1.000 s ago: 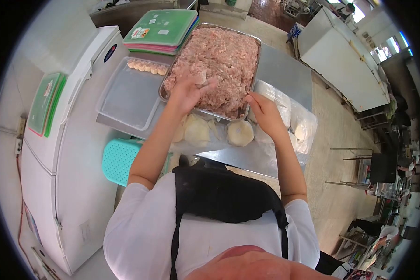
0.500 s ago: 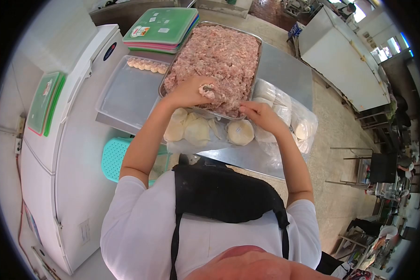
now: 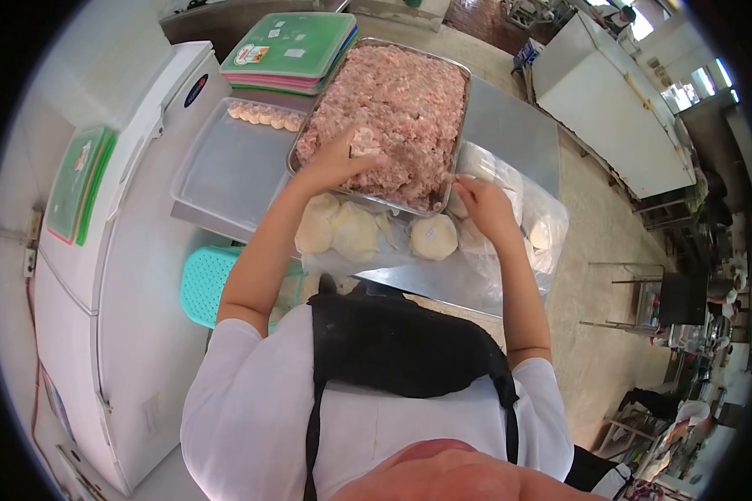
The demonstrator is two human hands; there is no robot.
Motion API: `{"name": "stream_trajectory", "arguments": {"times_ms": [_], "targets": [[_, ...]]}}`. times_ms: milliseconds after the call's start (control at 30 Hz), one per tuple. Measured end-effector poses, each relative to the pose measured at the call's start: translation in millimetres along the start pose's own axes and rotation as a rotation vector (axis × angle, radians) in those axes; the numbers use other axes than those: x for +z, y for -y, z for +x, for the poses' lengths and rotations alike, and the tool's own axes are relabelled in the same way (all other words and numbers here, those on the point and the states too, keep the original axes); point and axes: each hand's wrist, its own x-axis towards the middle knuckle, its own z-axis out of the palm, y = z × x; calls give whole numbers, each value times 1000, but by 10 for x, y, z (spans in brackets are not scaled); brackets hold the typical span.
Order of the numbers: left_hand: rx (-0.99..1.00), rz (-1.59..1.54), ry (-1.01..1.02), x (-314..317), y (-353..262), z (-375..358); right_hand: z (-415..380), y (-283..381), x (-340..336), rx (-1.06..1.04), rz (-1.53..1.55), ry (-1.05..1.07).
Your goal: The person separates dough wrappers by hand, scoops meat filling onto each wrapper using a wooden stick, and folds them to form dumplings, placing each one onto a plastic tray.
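Note:
A large metal tray (image 3: 291, 159) is heaped with pinkish ground meat (image 3: 393, 108). Over its near left part, my left hand (image 3: 342, 164) cups a dumpling wrapper (image 3: 365, 144) that seems to have meat on it. My right hand (image 3: 486, 205) is at the tray's near right corner with its fingers pinched together; what they hold, if anything, is too small to make out. In front of the tray, round pale wrappers (image 3: 355, 232) lie loose on plastic, and a round stack of wrappers (image 3: 434, 238) sits to their right.
At left, a translucent plastic tray (image 3: 226, 163) carries a row of formed dumplings (image 3: 265, 115). Stacked green-lidded trays (image 3: 297, 42) stand behind it. Bagged wrappers (image 3: 543, 225) lie on the right of the metal table (image 3: 510, 113). A turquoise stool (image 3: 205, 284) and a white freezer (image 3: 150, 292) are at left.
My left hand has shifted slightly up and left, with the wrapper turned more upward. My right hand has drawn back to the right from the meat's edge.

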Motion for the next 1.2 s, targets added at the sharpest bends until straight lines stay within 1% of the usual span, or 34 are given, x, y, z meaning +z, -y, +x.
{"name": "stream_trajectory", "arguments": {"times_ms": [67,100,167,200,233,267,333,367,433,467,533,567,633,667,733,833,867,933,967,1033,1067,1133,1167,1200], "targets": [[217,-5,-36,-110,-292,-100,-73,115,-164,-10,295,-9],[239,-8,39,-140,-377,-106,-94,157,-189,-21,443,-13],[281,-13,185,-174,-487,-128,-107,309,-78,-107,463,47],[293,45,215,-199,-478,-116,-104,367,-15,-152,472,75],[303,102,247,-234,-459,-82,-78,332,102,-81,535,165],[314,160,277,-250,-453,-71,-38,275,72,-145,486,145],[228,199,236,-212,-464,-134,30,201,-72,-282,385,108],[184,221,216,-201,-462,-156,-8,215,-107,-236,263,39],[127,269,124,-144,-361,-156,-117,483,-325,-144,18,-99],[97,291,84,-114,-312,-160,-122,486,-239,-201,48,-119],[120,225,146,-115,-385,-160,-141,461,-56,-311,107,-162],[131,192,180,-106,-413,-173,-154,381,-98,-285,116,-113],[156,164,85,-33,-310,-266,-135,270,-364,-251,131,-16],[171,150,43,-8,-254,-302,-156,256,-404,-261,222,-21],[84,73,99,-38,-508,-401,-237,226,-448,-274,402,-23],[-14,-23,213,-11,-670,-457,-296,270,-143,-442,331,-67],[-39,-49,252,-8,-686,-458,-297,236,-179,-400,266,-35],[-53,2,168,13,-696,-537,-259,259,-391,-328,130,26],[-60,30,128,11,-690,-563,-280,329,-477,-324,110,-4],[97,167,-3,40,-561,-594,-395,469,-572,-305,74,-62],[174,233,-62,65,-484,-612,-391,463,-477,-342,99,-60],[194,186,49,19,-367,-523,-361,453,-281,-415,144,-62],[205,164,102,-8,-315,-480,-352,417,-299,-387,115,-46],[178,140,45,-17,-341,-513,-315,423,-378,-365,84,-30]]}}
